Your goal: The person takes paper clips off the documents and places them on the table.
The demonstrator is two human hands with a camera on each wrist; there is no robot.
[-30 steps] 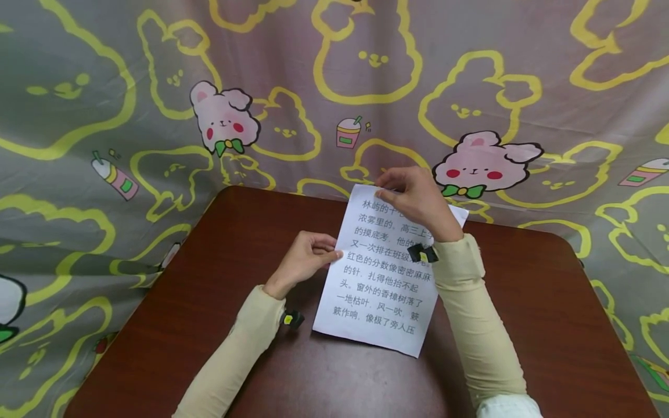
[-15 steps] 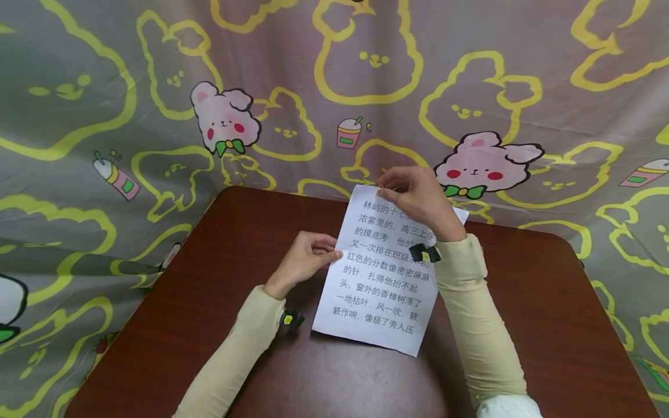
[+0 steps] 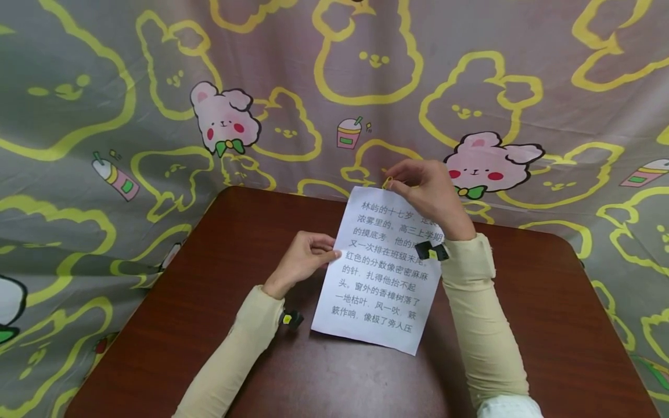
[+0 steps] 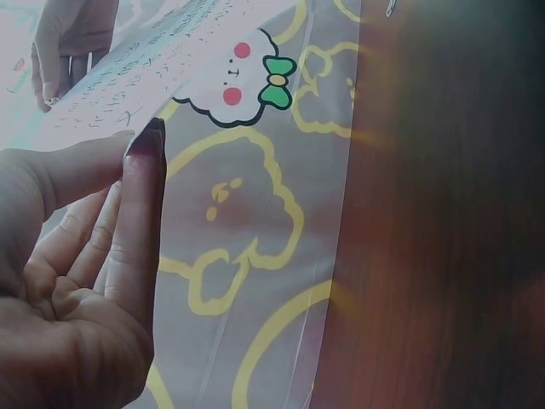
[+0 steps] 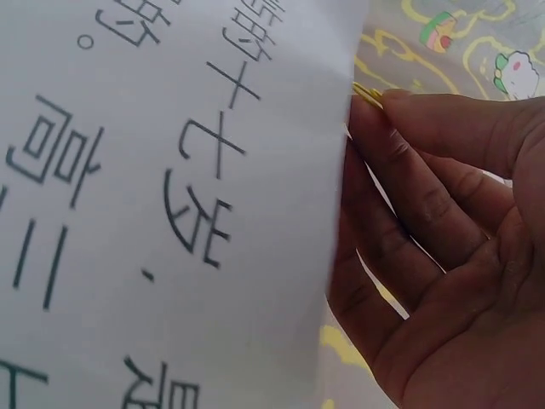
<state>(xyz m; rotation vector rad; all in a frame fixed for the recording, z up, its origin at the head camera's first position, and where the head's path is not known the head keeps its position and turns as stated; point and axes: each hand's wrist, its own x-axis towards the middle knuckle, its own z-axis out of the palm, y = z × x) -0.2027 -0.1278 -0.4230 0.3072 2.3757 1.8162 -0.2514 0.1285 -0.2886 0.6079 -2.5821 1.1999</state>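
Note:
A white sheet of paper [image 3: 381, 278] with printed Chinese text is held up at a slant over the table. My left hand [image 3: 303, 258] pinches its left edge between thumb and fingers, seen close up in the left wrist view [image 4: 85, 256]. At the top edge, my right hand [image 3: 431, 191] pinches a small yellow paper clip [image 3: 387, 183] between thumb and index finger. In the right wrist view the paper clip [image 5: 368, 94] sits at the sheet's edge, mostly covered by the fingertips. Whether it still grips the paper, I cannot tell.
The brown wooden table [image 3: 183, 325] lies under both hands. A patterned curtain [image 3: 292, 69] with bunny drawings hangs close behind and at the left. A tiny pale wire loop [image 4: 391, 7] shows at the top of the left wrist view.
My right hand has shifted slightly up and right with the paper clip, which now shows above the sheet's top edge. The left hand and paper have hardly moved.

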